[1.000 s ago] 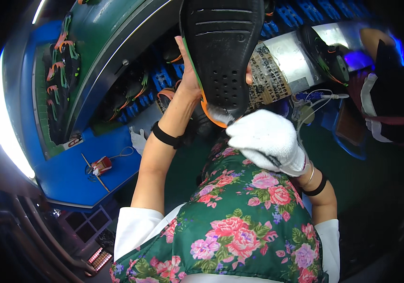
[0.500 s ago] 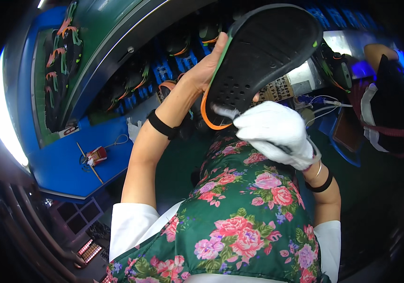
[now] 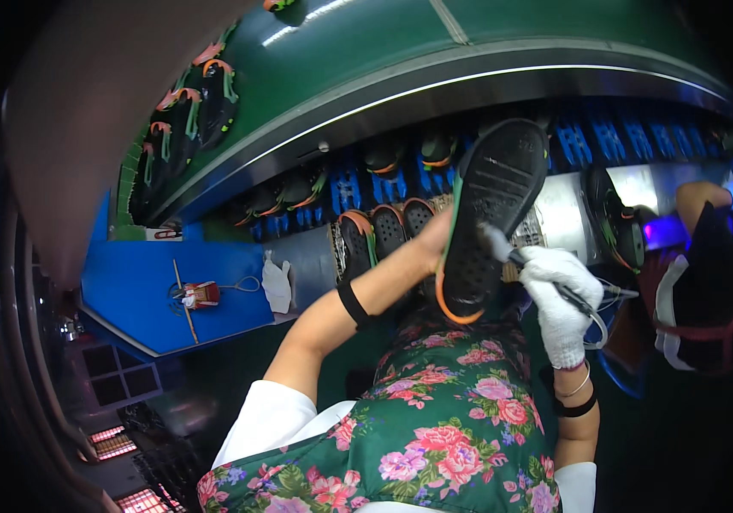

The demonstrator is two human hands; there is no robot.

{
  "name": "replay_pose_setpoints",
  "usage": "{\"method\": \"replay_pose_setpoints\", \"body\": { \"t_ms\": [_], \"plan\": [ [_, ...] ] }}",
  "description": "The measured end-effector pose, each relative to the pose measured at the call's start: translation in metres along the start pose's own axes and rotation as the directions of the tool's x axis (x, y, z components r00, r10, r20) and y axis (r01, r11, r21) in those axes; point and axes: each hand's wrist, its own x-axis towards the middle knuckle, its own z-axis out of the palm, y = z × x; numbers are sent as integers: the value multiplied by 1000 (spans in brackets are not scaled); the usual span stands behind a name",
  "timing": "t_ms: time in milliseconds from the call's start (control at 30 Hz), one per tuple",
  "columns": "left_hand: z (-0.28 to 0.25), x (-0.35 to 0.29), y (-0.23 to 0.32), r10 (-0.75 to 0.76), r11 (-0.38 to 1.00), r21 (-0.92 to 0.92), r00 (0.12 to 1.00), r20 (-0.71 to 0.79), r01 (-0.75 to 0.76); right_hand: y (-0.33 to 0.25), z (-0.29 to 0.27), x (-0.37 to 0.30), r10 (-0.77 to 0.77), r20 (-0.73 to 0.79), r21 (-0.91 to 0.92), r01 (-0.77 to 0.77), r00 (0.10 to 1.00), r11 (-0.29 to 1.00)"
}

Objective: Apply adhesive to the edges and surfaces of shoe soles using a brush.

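The elongated black shoe sole (image 3: 504, 192) is edged in green along its left side and orange round its lower end; the right grip (image 3: 556, 279) is in a white knitted glove (image 3: 561, 308). The dark green fabric apron (image 3: 445, 427) has a floral pattern in pink, red, lilac and leaf green; the cloth sleeve (image 3: 268, 419) is plain white. The flat angular table (image 3: 131, 291) is blue, as are the upright slotted racks (image 3: 606, 142)

L hand (image 3: 440, 239) held blk shoe (image 3: 510, 171), bottom showing; R hand (image 3: 560, 295), wht-gloved, had brush (image 3: 502, 247) tip against it. Red item (image 3: 204, 294) lay mid blue desk (image 3: 123, 286), wht cloth (image 3: 277, 285) at desk's R edge. More shoes (image 3: 212, 107) sat along green belt's (image 3: 358, 38) L edge.
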Motion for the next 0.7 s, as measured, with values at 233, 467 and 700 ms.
{"method": "replay_pose_setpoints", "body": {
  "t_ms": [233, 467, 700],
  "plan": [
    [13, -13, -22, 176, 805, 572, 984, 18, -154, -15, -13, 21, -205, 136, -275, 235, 969, 932],
    [20, -20, -30, 231, 970, 96, 971, -56, -225, -19, -9, 5, -337, 94, -348, 348, 937, 871],
    [15, -26, -43, 189, 963, -248, 918, 350, -104, -32, -5, 10, -354, 19, -349, 338, 935, 874]
  ]
}}
